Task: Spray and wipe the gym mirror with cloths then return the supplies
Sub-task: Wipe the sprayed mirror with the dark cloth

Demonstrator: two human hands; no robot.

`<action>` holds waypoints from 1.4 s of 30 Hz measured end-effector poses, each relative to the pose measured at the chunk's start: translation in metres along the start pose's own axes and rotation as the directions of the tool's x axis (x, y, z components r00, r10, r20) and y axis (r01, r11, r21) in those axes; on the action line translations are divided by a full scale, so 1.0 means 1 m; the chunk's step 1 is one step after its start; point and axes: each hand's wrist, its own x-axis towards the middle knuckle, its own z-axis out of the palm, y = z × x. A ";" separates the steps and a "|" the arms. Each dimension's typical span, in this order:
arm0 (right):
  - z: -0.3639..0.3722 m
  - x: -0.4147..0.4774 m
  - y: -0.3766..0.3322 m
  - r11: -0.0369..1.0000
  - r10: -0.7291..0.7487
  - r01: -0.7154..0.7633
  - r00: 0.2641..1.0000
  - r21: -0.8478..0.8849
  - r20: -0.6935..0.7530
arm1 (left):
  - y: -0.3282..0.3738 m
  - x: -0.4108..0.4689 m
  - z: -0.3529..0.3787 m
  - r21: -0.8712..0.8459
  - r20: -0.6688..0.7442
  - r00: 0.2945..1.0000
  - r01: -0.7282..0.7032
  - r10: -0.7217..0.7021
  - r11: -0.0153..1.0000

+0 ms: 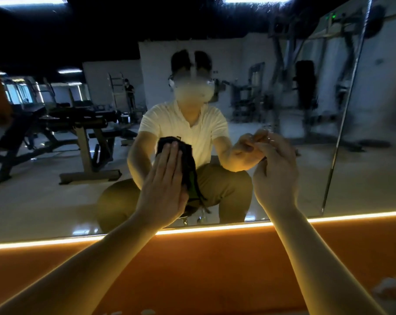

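Centrally, left hand [164, 189] lay flat, fingers straight and together, palm pressing dark cloth [188, 159] against mirror [56, 201]; cloth showed above fingertips and hung down on thumb side of hand. Right hand [276, 173] raised to right of left hand, fingers bent, tips at glass; whether it gripped anything could not be told. Both forearms reached up over orange ledge [204, 269] and glowing light strip [215, 229] below hands. Pale crumpled object [387, 289], blurred, lay low beside right forearm.
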 end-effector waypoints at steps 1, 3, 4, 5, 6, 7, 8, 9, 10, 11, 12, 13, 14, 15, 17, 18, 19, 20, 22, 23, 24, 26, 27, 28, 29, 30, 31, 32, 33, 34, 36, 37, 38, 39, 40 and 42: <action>0.000 0.001 0.001 1.000 0.009 -0.009 1.000 0.011 -0.003 | 0.012 0.010 0.004 -0.004 -0.004 1.000 -0.013 0.013 1.000; 0.001 0.003 0.002 0.999 0.018 -0.018 1.000 0.034 -0.015 | 0.039 0.031 0.011 -0.026 -0.019 0.999 -0.038 0.038 0.999; 0.001 0.005 0.002 0.999 0.018 -0.017 1.000 0.044 -0.025 | 0.054 0.042 0.014 -0.048 -0.023 0.998 -0.058 0.057 0.997; 0.000 0.006 0.003 0.998 0.022 -0.020 0.999 0.057 -0.032 | 0.071 0.052 0.018 -0.069 -0.016 0.996 -0.087 0.086 0.994; -0.001 0.008 0.003 0.997 0.030 -0.028 0.999 0.070 -0.032 | 0.086 0.061 0.021 -0.089 -0.003 0.993 -0.121 0.121 0.989; -0.002 0.010 0.004 0.996 0.038 -0.036 0.999 0.084 -0.023 | 0.098 0.068 0.024 -0.102 0.011 0.988 -0.150 0.152 0.983; -0.003 0.011 0.004 0.994 0.043 -0.042 0.999 0.099 -0.013 | 0.107 0.072 0.027 -0.103 0.018 0.984 -0.173 0.175 0.980; -0.005 0.012 0.004 0.992 0.046 -0.045 0.999 0.114 -0.006 | 0.110 0.076 0.028 -0.094 0.016 0.981 -0.192 0.195 0.977; -0.006 0.012 0.005 0.991 0.042 -0.041 0.999 0.124 -0.004 | 0.108 0.077 0.028 -0.077 0.009 0.976 -0.215 0.216 0.974; -0.006 0.011 0.006 0.992 0.032 -0.030 0.999 0.125 -0.008 | 0.102 0.077 0.026 -0.053 -0.001 0.969 -0.245 0.246 0.968; -0.007 0.012 0.007 0.993 0.017 -0.015 1.000 0.115 -0.016 | 0.091 0.076 0.024 -0.024 -0.011 0.961 -0.277 0.277 0.961; -0.006 0.012 0.008 0.995 -0.001 0.003 1.000 0.099 -0.025 | 0.079 0.074 0.020 0.001 -0.016 0.956 -0.292 0.292 0.957; -0.005 0.013 0.009 0.996 -0.019 0.022 0.999 0.082 -0.032 | 0.063 0.072 0.016 0.017 -0.020 0.959 -0.284 0.284 0.959; -0.003 0.014 0.009 0.997 -0.035 0.037 0.999 0.063 -0.030 | 0.047 0.069 0.010 0.025 -0.025 0.966 -0.258 0.259 0.966; 0.001 0.014 0.006 0.997 -0.077 0.077 0.997 0.010 0.002 | 0.009 0.060 -0.004 0.059 -0.031 0.981 -0.189 0.191 0.980; 0.003 0.013 0.003 0.994 -0.103 0.104 0.994 -0.028 0.037 | -0.011 0.055 -0.011 0.082 -0.035 0.987 -0.152 0.155 0.985; 0.006 0.010 -0.001 0.990 -0.122 0.128 0.989 -0.065 0.085 | -0.032 0.049 -0.018 0.101 -0.031 0.992 -0.117 0.121 0.988; 0.010 0.007 -0.004 0.985 -0.127 0.141 0.982 -0.095 0.136 | -0.053 0.042 -0.025 0.112 -0.025 0.996 -0.087 0.090 0.990; 0.018 0.003 -0.010 0.981 -0.103 0.132 0.977 -0.144 0.188 | -0.087 0.028 -0.037 0.121 -0.037 0.999 -0.017 0.021 0.993; 0.021 0.001 -0.012 0.979 -0.086 0.118 0.978 -0.168 0.188 | -0.100 0.021 -0.042 0.110 -0.058 0.998 0.037 -0.031 0.993; 0.023 0.000 -0.016 0.977 -0.067 0.102 0.981 -0.188 0.183 | -0.109 0.015 -0.045 0.085 -0.088 0.992 0.097 -0.089 0.992; 0.028 -0.001 -0.023 0.978 -0.029 0.062 0.985 -0.197 0.170 | -0.112 0.009 -0.048 0.012 -0.163 0.963 0.221 -0.216 0.975; 0.030 -0.001 -0.028 0.981 -0.012 0.042 0.988 -0.189 0.156 | -0.109 0.010 -0.047 -0.021 -0.199 0.943 0.268 -0.267 0.963; 0.031 -0.002 -0.031 0.983 -0.001 0.028 0.989 -0.179 0.146 | -0.103 0.012 -0.045 -0.051 -0.222 0.927 0.298 -0.302 0.953; 0.032 -0.004 -0.032 0.986 0.005 0.019 0.990 -0.168 0.139 | -0.096 0.017 -0.042 -0.082 -0.243 0.919 0.299 -0.310 0.951; 0.032 -0.004 -0.031 0.988 0.006 0.015 0.991 -0.156 0.133 | -0.088 0.025 -0.039 -0.109 -0.262 0.918 0.279 -0.299 0.954; 0.031 -0.004 -0.029 0.989 -0.003 0.023 0.991 -0.147 0.133 | -0.079 0.035 -0.036 -0.132 -0.272 0.920 0.255 -0.282 0.958; 0.029 -0.003 -0.025 0.989 -0.019 0.040 0.990 -0.144 0.140 | -0.069 0.046 -0.035 -0.149 -0.267 0.924 0.240 -0.273 0.959; 0.026 -0.003 -0.020 0.988 -0.038 0.060 0.987 -0.143 0.153 | -0.058 0.059 -0.034 -0.160 -0.257 0.930 0.226 -0.262 0.961; 0.022 -0.002 -0.016 0.987 -0.058 0.081 0.984 -0.137 0.166 | -0.046 0.072 -0.033 -0.159 -0.249 0.939 0.203 -0.238 0.966; 0.013 0.001 -0.008 0.987 -0.103 0.124 0.977 -0.103 0.189 | -0.020 0.098 -0.031 -0.137 -0.234 0.957 0.142 -0.172 0.980; 0.009 0.003 -0.005 0.985 -0.130 0.149 0.972 -0.086 0.195 | -0.007 0.110 -0.031 -0.124 -0.226 0.964 0.117 -0.143 0.985; 0.005 0.005 -0.002 0.982 -0.156 0.173 0.969 -0.076 0.194 | 0.005 0.121 -0.032 -0.108 -0.217 0.970 0.092 -0.114 0.990; 0.002 0.006 0.001 0.979 -0.176 0.192 0.965 -0.072 0.193 | 0.015 0.131 -0.033 -0.089 -0.203 0.976 0.064 -0.081 0.994; 0.000 0.007 0.003 0.976 -0.188 0.204 0.963 -0.069 0.196 | 0.024 0.138 -0.033 -0.069 -0.181 0.983 0.030 -0.042 0.997; -0.004 0.009 0.008 0.975 -0.200 0.215 0.958 -0.054 0.206 | 0.041 0.148 -0.030 -0.036 -0.123 0.992 -0.045 0.040 0.998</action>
